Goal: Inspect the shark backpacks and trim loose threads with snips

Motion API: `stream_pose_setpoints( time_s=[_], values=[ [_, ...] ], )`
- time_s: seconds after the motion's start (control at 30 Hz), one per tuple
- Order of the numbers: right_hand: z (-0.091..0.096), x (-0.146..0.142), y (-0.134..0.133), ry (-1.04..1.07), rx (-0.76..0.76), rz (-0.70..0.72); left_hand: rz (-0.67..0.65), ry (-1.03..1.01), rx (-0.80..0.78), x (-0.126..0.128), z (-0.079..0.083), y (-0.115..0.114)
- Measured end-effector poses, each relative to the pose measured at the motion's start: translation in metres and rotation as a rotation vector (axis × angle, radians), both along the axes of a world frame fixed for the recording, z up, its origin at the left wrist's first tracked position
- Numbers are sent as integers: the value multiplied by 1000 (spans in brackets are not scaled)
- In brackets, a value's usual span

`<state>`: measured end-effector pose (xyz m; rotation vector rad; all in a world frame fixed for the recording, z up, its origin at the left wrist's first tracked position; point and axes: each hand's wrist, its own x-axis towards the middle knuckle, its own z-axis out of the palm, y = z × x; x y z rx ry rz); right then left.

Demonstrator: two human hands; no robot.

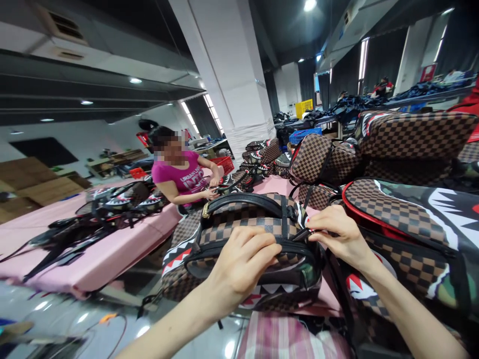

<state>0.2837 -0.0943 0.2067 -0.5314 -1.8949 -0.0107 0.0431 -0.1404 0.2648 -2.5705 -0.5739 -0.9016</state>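
Observation:
A brown checkered backpack (224,224) with a shark-mouth print and black handle lies in front of me at the edge of a pink table (112,249). My left hand (243,262) grips the top of the backpack, fingers curled over its black zipper edge. My right hand (342,232) pinches a small black zipper pull or strap end at the backpack's upper right.
Several more checkered shark backpacks (411,219) are piled at my right and further back (318,157). A person in a magenta shirt (183,177) works on another bag across the pink table. Black straps and bags (93,214) lie at left. A white pillar (235,75) stands behind.

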Motion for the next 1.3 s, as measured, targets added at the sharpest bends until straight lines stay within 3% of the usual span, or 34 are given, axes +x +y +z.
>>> stream_pose_setpoints(
  time_s=[0.9, 1.0, 1.13, 1.23, 1.3],
  values=[
    [28, -3, 0, -296, 200, 117, -38, 17, -44, -11, -6, -27],
    [37, -5, 1, -343, 260, 137, -37, 8, -41, -12, -6, -29],
    [63, -9, -3, -508, 338, 154, -33, 12, -33, -11, -6, -29],
    [80, -13, -4, -631, 351, 204, -37, 10, -41, -11, -6, -30],
    [82, -14, -2, -656, 330, 238, -38, 6, -46, -11, -6, -32]
  ],
)
